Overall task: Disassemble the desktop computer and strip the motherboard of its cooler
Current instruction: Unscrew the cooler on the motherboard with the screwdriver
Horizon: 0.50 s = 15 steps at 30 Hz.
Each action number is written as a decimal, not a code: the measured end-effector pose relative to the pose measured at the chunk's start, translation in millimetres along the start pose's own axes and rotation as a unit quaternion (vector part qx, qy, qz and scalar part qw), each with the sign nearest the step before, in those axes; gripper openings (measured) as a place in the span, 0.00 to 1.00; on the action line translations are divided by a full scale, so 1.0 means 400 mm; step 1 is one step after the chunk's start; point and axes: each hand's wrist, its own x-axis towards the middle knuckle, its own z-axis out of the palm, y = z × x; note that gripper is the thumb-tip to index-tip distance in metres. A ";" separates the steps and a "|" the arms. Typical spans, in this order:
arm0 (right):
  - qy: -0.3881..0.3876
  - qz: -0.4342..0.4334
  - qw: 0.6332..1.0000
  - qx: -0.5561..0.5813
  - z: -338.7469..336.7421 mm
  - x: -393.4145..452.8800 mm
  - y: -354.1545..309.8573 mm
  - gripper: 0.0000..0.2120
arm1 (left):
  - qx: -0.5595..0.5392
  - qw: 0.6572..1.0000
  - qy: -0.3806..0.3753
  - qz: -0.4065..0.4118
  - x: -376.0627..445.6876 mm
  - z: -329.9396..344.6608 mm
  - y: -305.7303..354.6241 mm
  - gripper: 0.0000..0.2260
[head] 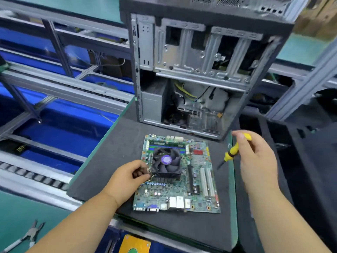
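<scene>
A green motherboard lies flat on the black foam mat. Its black cooler fan with a purple centre sticker sits on the board's upper left part. My left hand is at the cooler's left side, its fingers curled and pinching the thin fan wires there. My right hand hovers to the right of the board and grips a yellow-and-black screwdriver, tip pointing down-left over the mat. The open computer case stands upright behind the board, with loose cables inside.
Pliers lie on the green surface at the lower left. Blue bins and a metal roller conveyor frame fill the left side. A black case panel lies at the right. A yellow object shows at the bottom edge.
</scene>
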 end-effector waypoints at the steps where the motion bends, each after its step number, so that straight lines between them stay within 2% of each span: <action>1: 0.016 0.027 0.999 -0.010 -0.028 0.005 0.026 0.11 | -0.008 1.000 0.011 -0.010 -0.007 -0.001 0.007 0.10; 4: 0.029 0.075 0.996 -0.035 -0.085 0.010 0.102 0.12 | -0.015 0.996 0.080 -0.027 -0.027 -0.002 0.027 0.11; 8: 0.006 0.112 0.991 -0.077 -0.098 0.013 0.177 0.02 | 0.008 0.989 0.146 -0.037 -0.021 0.015 0.067 0.09; 10: -0.014 0.121 0.987 -0.107 -0.091 0.009 0.206 0.03 | 0.011 0.984 0.176 -0.023 -0.009 0.028 0.100 0.08; 12: -0.040 0.116 0.976 -0.183 -0.085 -0.002 0.235 0.07 | 0.017 0.980 0.198 -0.004 0.001 0.042 0.134 0.08; 15: -0.075 0.132 0.950 -0.272 -0.084 -0.021 0.270 0.09 | 0.049 0.978 0.199 0.028 0.014 0.063 0.181 0.09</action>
